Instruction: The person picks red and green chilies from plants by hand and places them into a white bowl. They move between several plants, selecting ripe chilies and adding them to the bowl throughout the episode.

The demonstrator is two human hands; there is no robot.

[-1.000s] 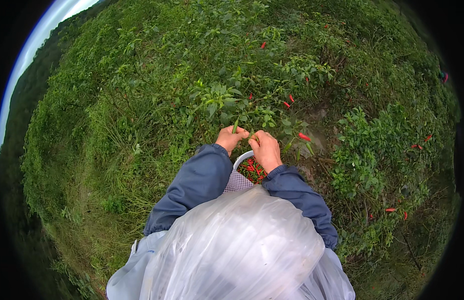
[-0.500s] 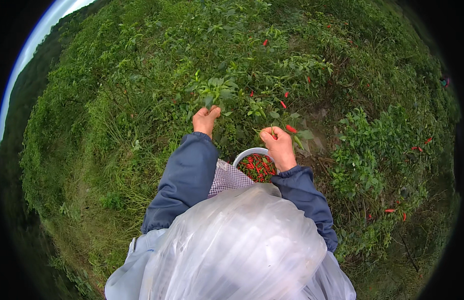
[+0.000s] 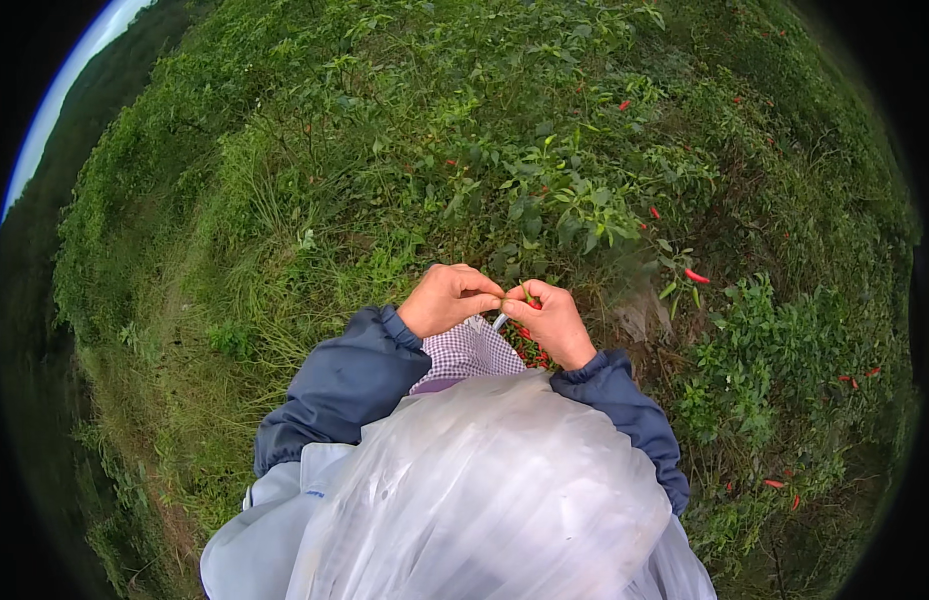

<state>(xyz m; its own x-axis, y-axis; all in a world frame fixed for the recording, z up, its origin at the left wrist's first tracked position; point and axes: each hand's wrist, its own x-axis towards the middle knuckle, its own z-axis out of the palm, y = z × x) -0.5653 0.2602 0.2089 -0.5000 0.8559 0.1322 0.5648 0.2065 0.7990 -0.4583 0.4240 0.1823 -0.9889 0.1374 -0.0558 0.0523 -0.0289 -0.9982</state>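
Observation:
My left hand [image 3: 450, 300] and my right hand [image 3: 553, 322] meet fingertip to fingertip in front of my body. The right fingers are closed around chili peppers [image 3: 532, 299], a bit of red and green showing between thumb and forefinger. The left thumb and forefinger are pinched together against the right fingertips; whatever they hold is too small to make out. Just below the hands is a bucket with a pale rim [image 3: 500, 322], mostly covered by the right hand. Red and green chilies [image 3: 530, 352] lie inside it.
Chili plants [image 3: 585, 200] with scattered red fruit grow ahead of me, and another leafy plant [image 3: 755, 340] stands to the right. Tall grass [image 3: 255, 270] is on the left. A checkered cloth [image 3: 470, 350] and a translucent plastic sheet [image 3: 485, 460] cover my front.
My left hand has come back from the plant, down and right, to meet the right hand over the bucket. The right hand has moved slightly downward. The view has shifted.

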